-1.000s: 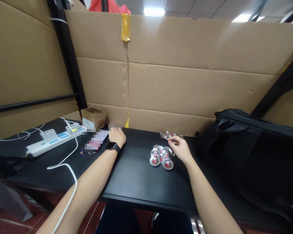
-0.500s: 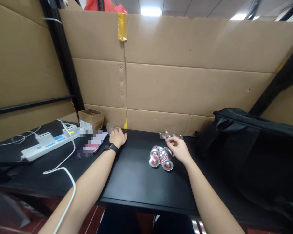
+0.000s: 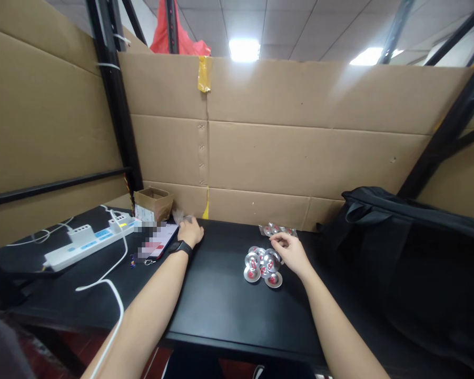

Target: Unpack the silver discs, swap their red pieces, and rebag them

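At the far left of the black table [image 3: 221, 310], my left hand [image 3: 191, 231] rests with its fingers curled at a crumpled piece of clear plastic [image 3: 178, 216]. Its fingertips are partly hidden. My right hand [image 3: 294, 252] hovers by the upper right of a loose pile of round silver discs with red marks [image 3: 252, 273]. Thumb and forefinger are pinched together; what they hold, if anything, is too small to make out. Just beyond these fingers lies a clear packet of similar discs [image 3: 276, 230].
A small open cardboard box [image 3: 154, 202] and a phone [image 3: 161, 242] lie left of my left hand. Farther left is a white power strip [image 3: 90, 243] with a trailing cable [image 3: 110, 287]. A large black bag [image 3: 411, 263] stands at the right. Cardboard panels [image 3: 260, 163] wall the back.
The camera has tilted up slightly, so everything sits lower in the view. Both hands keep nearly the same places beside the plastic and the discs.
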Available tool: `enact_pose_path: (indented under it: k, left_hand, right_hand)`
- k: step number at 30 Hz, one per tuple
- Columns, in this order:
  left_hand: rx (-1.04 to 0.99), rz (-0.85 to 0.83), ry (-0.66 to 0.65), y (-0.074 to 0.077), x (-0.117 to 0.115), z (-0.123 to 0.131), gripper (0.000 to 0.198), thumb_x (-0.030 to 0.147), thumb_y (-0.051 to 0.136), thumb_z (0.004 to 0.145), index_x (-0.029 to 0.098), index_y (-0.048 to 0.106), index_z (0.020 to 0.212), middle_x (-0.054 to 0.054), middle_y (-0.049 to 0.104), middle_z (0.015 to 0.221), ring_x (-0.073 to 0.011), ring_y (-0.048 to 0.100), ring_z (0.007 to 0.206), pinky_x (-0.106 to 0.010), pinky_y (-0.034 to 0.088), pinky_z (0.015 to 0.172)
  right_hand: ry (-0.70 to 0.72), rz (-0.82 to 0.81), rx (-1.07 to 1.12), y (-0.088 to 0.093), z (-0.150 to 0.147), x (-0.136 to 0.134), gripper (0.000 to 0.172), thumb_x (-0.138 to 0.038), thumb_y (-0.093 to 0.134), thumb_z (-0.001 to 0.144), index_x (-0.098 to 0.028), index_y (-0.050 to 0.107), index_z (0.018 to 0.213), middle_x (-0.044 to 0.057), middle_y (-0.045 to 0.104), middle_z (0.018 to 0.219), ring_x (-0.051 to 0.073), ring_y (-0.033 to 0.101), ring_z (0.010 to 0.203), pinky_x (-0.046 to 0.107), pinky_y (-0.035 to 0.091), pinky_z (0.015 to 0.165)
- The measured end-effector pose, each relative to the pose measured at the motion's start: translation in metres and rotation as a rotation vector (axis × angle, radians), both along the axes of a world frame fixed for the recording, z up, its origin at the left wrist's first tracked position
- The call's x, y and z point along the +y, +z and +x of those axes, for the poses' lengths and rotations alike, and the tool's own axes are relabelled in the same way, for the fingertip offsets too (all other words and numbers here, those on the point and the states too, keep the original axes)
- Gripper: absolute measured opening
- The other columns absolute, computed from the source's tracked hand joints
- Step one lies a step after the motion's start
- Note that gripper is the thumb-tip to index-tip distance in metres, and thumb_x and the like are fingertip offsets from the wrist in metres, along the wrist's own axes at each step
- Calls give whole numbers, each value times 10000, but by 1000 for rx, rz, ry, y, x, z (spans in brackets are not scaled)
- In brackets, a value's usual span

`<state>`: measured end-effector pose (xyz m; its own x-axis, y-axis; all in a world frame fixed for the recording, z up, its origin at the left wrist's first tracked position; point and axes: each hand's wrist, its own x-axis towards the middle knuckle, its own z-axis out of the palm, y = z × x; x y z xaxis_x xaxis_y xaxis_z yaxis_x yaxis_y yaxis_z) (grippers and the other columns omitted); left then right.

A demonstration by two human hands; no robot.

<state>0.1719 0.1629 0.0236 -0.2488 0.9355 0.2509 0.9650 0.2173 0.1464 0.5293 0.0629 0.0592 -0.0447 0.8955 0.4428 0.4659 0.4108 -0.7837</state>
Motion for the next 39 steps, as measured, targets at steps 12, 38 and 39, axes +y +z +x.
enact_pose_path:
  k: [12,38,39]
  left_hand:
    - [-17,-29,-67,6,-2,1,442,296,425,895,52,522,1251,-265,670,1104,-363,629,1108,-426,480,879]
    - [97,47,-202,15,-16,11,402,249,407,906,9,719,991,-253,693,1037,-309,648,1019,-391,430,956]
    - [100,51,-200,15,-16,11,404,250,409,905,5,717,992,-256,690,1044,-311,643,1030,-393,419,964]
  right_hand:
    - [11,-8,-34,-1,0,0,194,-314,618,798,-165,720,869,33,669,732,149,588,606,242,462,536]
    - [68,-48,-56,-3,-1,-1,202,-321,617,806,-155,711,872,39,671,757,153,603,669,248,481,601]
    - [68,-46,-56,-2,-1,-1,198,-318,621,802,-155,711,868,38,669,752,151,602,669,249,482,607]
